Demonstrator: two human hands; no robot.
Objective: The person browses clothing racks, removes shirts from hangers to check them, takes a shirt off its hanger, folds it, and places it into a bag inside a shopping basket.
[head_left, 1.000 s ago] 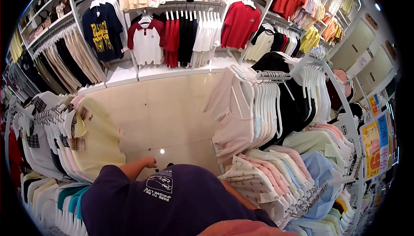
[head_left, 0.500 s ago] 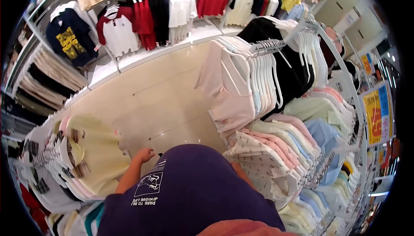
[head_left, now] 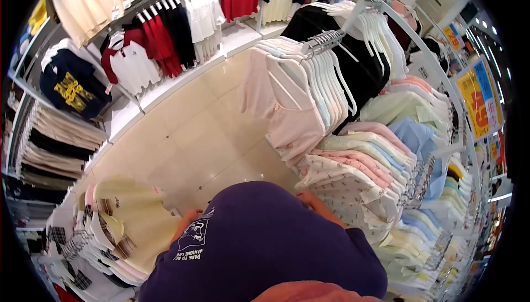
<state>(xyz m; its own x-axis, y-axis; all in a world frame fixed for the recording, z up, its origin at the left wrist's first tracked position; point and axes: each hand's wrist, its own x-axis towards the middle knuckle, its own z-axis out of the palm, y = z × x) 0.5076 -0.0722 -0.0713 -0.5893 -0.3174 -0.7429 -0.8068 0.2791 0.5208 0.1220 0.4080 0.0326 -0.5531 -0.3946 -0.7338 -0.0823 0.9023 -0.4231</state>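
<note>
Patterned cream shirt (head_left: 353,189): had right hand (head_left: 308,196) near, left hand (head_left: 191,215) farther. Couldn't tell either grip. Turning, risked snagging it.

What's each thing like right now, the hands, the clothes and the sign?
Left hand: partly hidden, grip unclear
Right hand: beside the patterned shirt, touching or not unclear
Patterned shirt: hanging
Purple shirt: being worn
Yellow shirt: hanging
Pink top: on a hanger
Price sign: printed side showing

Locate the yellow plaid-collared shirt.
The yellow shirt hangs at lower left in the head view, just left of the left hand.
</note>
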